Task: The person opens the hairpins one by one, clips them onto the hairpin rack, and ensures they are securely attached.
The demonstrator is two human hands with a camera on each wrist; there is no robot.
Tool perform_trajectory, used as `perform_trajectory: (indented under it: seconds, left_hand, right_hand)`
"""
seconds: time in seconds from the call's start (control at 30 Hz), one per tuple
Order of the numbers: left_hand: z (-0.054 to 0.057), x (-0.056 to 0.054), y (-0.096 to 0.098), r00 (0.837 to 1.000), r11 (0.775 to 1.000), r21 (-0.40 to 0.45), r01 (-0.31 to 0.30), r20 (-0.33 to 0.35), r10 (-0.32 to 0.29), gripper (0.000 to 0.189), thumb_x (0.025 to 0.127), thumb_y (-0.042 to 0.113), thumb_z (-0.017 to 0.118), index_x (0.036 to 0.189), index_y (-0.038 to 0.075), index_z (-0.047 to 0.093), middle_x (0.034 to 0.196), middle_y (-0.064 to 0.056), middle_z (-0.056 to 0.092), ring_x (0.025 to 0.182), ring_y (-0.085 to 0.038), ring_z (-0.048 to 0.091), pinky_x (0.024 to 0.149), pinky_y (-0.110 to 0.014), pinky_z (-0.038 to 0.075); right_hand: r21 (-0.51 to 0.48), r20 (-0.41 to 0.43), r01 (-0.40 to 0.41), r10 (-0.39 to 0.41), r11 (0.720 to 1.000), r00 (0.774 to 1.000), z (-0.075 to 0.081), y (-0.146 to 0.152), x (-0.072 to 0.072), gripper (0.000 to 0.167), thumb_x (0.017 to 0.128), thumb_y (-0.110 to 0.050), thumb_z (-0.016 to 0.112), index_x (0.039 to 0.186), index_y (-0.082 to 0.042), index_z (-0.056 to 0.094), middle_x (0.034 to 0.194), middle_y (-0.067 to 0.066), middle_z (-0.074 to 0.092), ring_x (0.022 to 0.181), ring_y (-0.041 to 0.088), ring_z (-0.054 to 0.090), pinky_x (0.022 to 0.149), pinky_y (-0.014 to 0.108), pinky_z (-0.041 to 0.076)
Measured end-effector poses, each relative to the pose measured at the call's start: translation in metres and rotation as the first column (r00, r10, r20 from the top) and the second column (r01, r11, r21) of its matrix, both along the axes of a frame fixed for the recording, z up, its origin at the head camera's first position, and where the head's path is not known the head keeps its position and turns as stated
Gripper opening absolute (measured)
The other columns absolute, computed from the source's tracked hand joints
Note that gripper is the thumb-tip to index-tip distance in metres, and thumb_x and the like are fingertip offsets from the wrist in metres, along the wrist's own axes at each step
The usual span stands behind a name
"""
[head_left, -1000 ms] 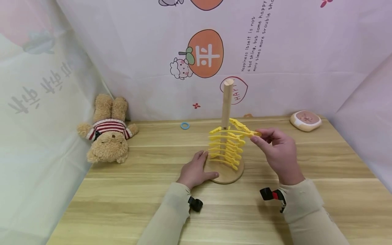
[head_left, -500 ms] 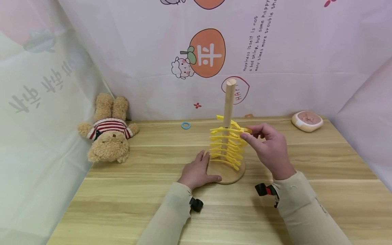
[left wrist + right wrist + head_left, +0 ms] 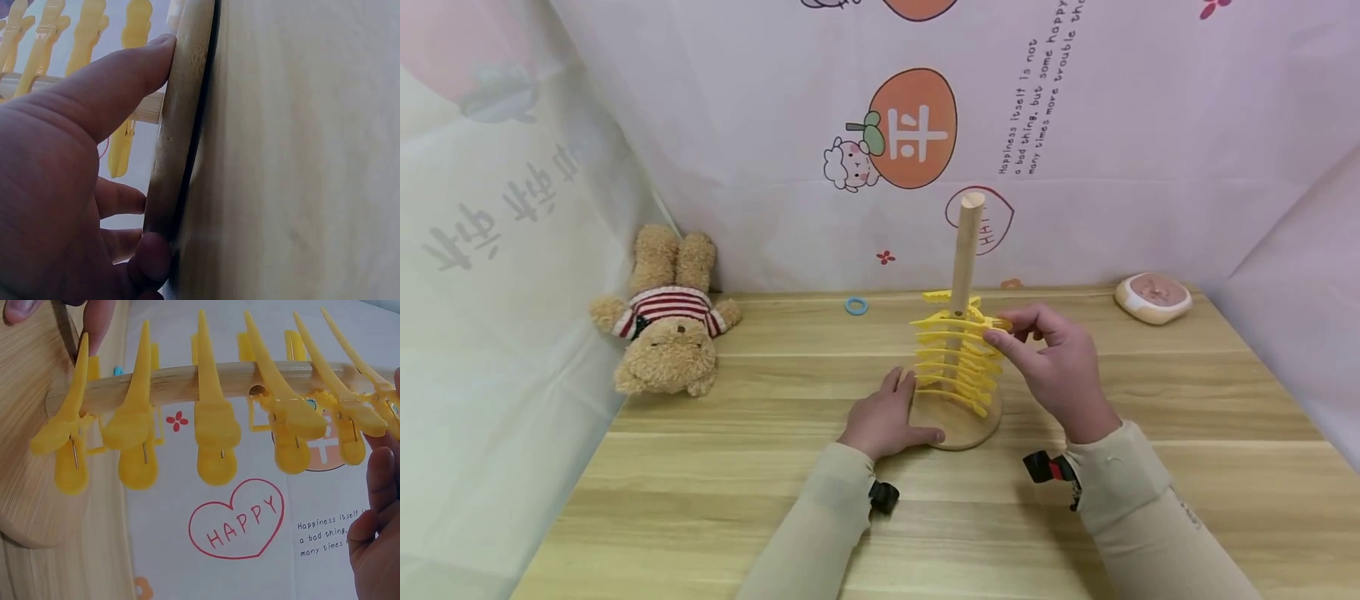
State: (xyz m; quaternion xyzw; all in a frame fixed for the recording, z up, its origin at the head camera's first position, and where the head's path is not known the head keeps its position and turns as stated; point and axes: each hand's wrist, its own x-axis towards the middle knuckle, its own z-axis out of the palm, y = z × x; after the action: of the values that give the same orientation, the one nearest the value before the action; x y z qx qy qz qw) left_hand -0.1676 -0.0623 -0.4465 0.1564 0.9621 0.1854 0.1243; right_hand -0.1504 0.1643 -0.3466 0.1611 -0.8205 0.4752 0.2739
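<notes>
Several yellow alligator hair clips [image 3: 217,425] sit one above another across the post of a wooden stand [image 3: 967,250]. At the top of the row, my right hand [image 3: 1060,371] pinches the tail of one more hair clip [image 3: 357,362] between thumb and fingers. That clip's long jaws lie spread on either side of the post. My left hand [image 3: 883,421] holds the stand's round base [image 3: 958,432] at its left and front edge. In the left wrist view, the thumb [image 3: 140,65] presses the rim while the other fingers curl at the edge lower down.
A teddy bear [image 3: 670,321] in a striped shirt lies upside down at the back left. Near the back edge are a small blue ring [image 3: 856,306] and a round cream-and-pink object [image 3: 1153,297]. A printed cloth [image 3: 760,167] hangs behind the wooden table [image 3: 715,500].
My right hand has moved left toward the post, bringing the pinched hair clip across it at the top of the row. The left hand has stayed on the base.
</notes>
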Motion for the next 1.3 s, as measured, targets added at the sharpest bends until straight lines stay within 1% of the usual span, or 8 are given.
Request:
perform_trajectory:
  seconds: [0.13, 0.33, 0.5, 0.7, 0.9, 1.1, 1.2, 1.3]
  left_hand:
    - [0.0026, 0.0007, 0.0001, 1.000, 1.000, 0.013, -0.006, 0.007, 0.006, 0.106, 0.079, 0.070, 0.071, 0.159, 0.015, 0.031, 0.165, -0.014, 0.022, 0.132, -0.034, 0.052, 0.099, -0.050, 0.048]
    - [0.0040, 0.0011, -0.0004, 1.000, 1.000, 0.015, -0.010, 0.000, 0.010, 0.105, 0.079, 0.070, 0.071, 0.159, 0.015, 0.033, 0.165, -0.013, 0.023, 0.127, -0.034, 0.056, 0.096, -0.049, 0.050]
    - [0.0025, 0.0008, 0.0003, 1.000, 1.000, 0.015, -0.006, -0.005, 0.006, 0.105, 0.078, 0.072, 0.071, 0.159, 0.015, 0.033, 0.164, -0.013, 0.024, 0.124, -0.034, 0.058, 0.093, -0.049, 0.051]
    - [0.0024, 0.0003, 0.0000, 1.000, 1.000, 0.025, -0.011, 0.003, 0.011, 0.105, 0.078, 0.071, 0.071, 0.159, 0.016, 0.032, 0.165, -0.012, 0.023, 0.127, -0.034, 0.056, 0.096, -0.050, 0.050]
    - [0.0033, 0.0007, -0.0005, 1.000, 0.999, 0.033, -0.016, 0.009, 0.016, 0.106, 0.078, 0.071, 0.071, 0.160, 0.017, 0.031, 0.165, -0.012, 0.023, 0.131, -0.034, 0.053, 0.099, -0.050, 0.048]
    - [0.0054, 0.0012, -0.0007, 1.000, 0.999, 0.036, -0.016, 0.013, 0.016, 0.105, 0.079, 0.070, 0.071, 0.160, 0.016, 0.030, 0.165, -0.012, 0.023, 0.132, -0.034, 0.052, 0.100, -0.050, 0.048]
    - [0.0057, 0.0013, -0.0009, 1.000, 0.999, 0.039, -0.017, 0.014, 0.016, 0.105, 0.079, 0.070, 0.071, 0.159, 0.016, 0.031, 0.165, -0.012, 0.023, 0.133, -0.034, 0.051, 0.101, -0.050, 0.047]
    - [0.0053, 0.0014, -0.0011, 1.000, 0.999, 0.045, -0.017, 0.016, 0.017, 0.105, 0.079, 0.070, 0.072, 0.159, 0.016, 0.031, 0.165, -0.012, 0.023, 0.133, -0.034, 0.051, 0.101, -0.050, 0.046]
  right_hand:
    - [-0.020, 0.002, -0.001, 0.001, 1.000, 1.000, 0.0005, -0.0020, 0.0016, 0.018, 0.084, -0.006, 0.082, 0.100, -0.010, 0.076, 0.080, -0.002, 0.068, 0.076, 0.007, 0.058, 0.061, 0.020, 0.042]
    - [-0.033, 0.021, 0.008, -0.007, 0.999, 1.000, 0.0021, -0.0027, 0.0021, 0.017, 0.085, -0.006, 0.080, 0.101, -0.006, 0.075, 0.085, -0.001, 0.069, 0.078, 0.008, 0.057, 0.071, 0.018, 0.044]
    - [-0.042, 0.033, 0.018, -0.017, 0.999, 0.999, 0.0011, -0.0008, 0.0013, 0.020, 0.084, -0.006, 0.081, 0.103, -0.005, 0.075, 0.086, -0.004, 0.069, 0.079, 0.008, 0.056, 0.072, 0.019, 0.044]
    - [-0.035, 0.035, 0.020, -0.019, 0.999, 0.999, -0.0013, 0.0020, -0.0006, 0.022, 0.085, -0.006, 0.080, 0.107, -0.004, 0.075, 0.088, -0.004, 0.069, 0.080, 0.008, 0.057, 0.073, 0.019, 0.043]
    - [-0.058, 0.042, 0.012, -0.010, 0.998, 0.999, -0.0036, 0.0033, -0.0019, 0.025, 0.086, -0.005, 0.079, 0.110, -0.002, 0.074, 0.088, -0.003, 0.069, 0.080, 0.008, 0.058, 0.074, 0.019, 0.043]
    - [-0.101, 0.050, 0.006, -0.001, 0.995, 0.999, -0.0052, 0.0035, -0.0025, 0.027, 0.086, -0.006, 0.079, 0.113, -0.003, 0.075, 0.089, -0.008, 0.069, 0.082, 0.009, 0.059, 0.076, 0.020, 0.044]
    - [-0.106, 0.049, 0.011, -0.006, 0.994, 0.999, -0.0055, 0.0035, -0.0027, 0.029, 0.086, -0.006, 0.079, 0.115, -0.005, 0.075, 0.089, -0.011, 0.069, 0.083, 0.009, 0.059, 0.078, 0.020, 0.044]
    - [-0.103, 0.051, 0.018, -0.013, 0.995, 0.999, -0.0062, 0.0035, -0.0029, 0.029, 0.087, -0.007, 0.079, 0.116, -0.006, 0.075, 0.089, -0.011, 0.068, 0.085, 0.008, 0.059, 0.078, 0.021, 0.044]
